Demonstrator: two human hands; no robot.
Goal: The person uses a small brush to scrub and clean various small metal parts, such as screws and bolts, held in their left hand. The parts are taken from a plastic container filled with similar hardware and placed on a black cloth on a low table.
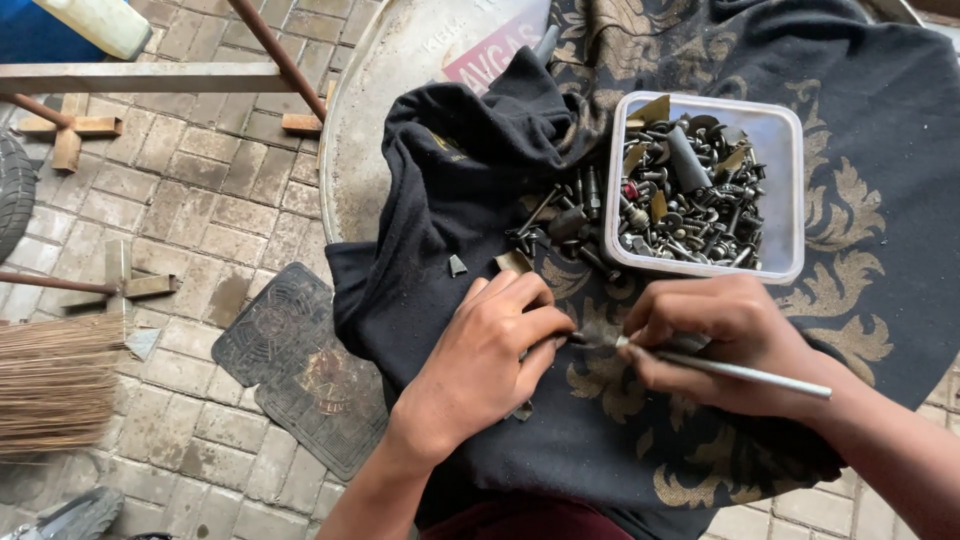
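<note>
My left hand (490,350) rests on a black cloth with gold patterns (880,220), its fingers curled and pinching a small dark metal piece (590,337). My right hand (725,335) grips a thin metal rod (760,374) whose tip meets that small piece. Just beyond my hands lies a loose pile of dark screws and bolts (560,222) on the cloth. A white plastic tub (785,160) full of several mixed screws, nuts and metal bits stands at the upper right of the pile.
The cloth covers a round metal drum top (370,130). On the brick paving to the left lie rubber mats (300,370), a straw broom (50,380), wooden blocks with rods (120,285) and a tyre edge (15,190).
</note>
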